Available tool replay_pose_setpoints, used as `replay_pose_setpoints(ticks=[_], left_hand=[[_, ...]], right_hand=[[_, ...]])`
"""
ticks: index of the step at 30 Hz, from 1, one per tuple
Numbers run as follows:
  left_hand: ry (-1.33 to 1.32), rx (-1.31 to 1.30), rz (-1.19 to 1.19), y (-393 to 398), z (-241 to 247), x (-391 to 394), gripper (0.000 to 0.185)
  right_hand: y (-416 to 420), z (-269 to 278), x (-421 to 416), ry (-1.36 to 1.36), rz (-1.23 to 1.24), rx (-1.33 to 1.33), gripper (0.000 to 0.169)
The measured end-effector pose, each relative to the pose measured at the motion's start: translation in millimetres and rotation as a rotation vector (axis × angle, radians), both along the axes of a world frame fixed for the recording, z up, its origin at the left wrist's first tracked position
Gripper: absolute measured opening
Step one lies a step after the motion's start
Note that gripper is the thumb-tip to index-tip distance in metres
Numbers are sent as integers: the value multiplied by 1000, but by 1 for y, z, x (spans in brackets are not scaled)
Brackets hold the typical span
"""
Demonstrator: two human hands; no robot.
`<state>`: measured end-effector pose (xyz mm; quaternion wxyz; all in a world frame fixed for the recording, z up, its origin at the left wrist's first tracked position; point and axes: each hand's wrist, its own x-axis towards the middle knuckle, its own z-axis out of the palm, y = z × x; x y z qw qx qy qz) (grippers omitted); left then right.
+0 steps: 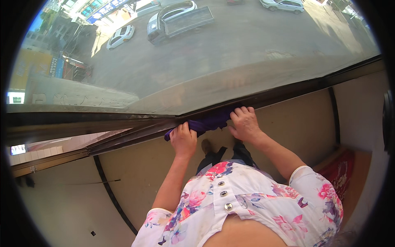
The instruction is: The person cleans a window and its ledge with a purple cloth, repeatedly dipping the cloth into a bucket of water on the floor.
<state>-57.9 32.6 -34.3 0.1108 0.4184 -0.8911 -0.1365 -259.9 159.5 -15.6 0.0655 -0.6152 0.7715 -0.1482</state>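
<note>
A bunched purple cloth (206,124) lies along the dark sill rail of the window frame (287,94). My left hand (184,139) is closed over the cloth's left part, a short tail of it showing beyond my fingers. My right hand (245,123) grips the cloth's right end, its fingers hooked over the rail and its thumb lower down. Just beyond both hands rises the window's glass pane (203,71). Left of my left hand, the sliding-window track (123,143) runs on beneath the dark lower edge of a sash (77,120).
At the left, a gap (52,151) under the sash shows the outside. Through the glass, far below, are a street with a flatbed truck (180,24) and several cars. A beige wall (287,120) stands under the sill. To the right is wooden furniture (359,179) with a red patterned covering (338,173).
</note>
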Motion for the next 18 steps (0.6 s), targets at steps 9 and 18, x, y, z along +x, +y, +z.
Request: replay_pose_setpoints(ticks=[9, 18], left_hand=[[300, 743, 159, -36, 8, 8, 31], [1069, 1220, 275, -33, 20, 134, 17]], right_hand=[[-63, -18, 96, -442, -82, -253, 32], [-64, -26, 124, -769, 215, -493, 27]])
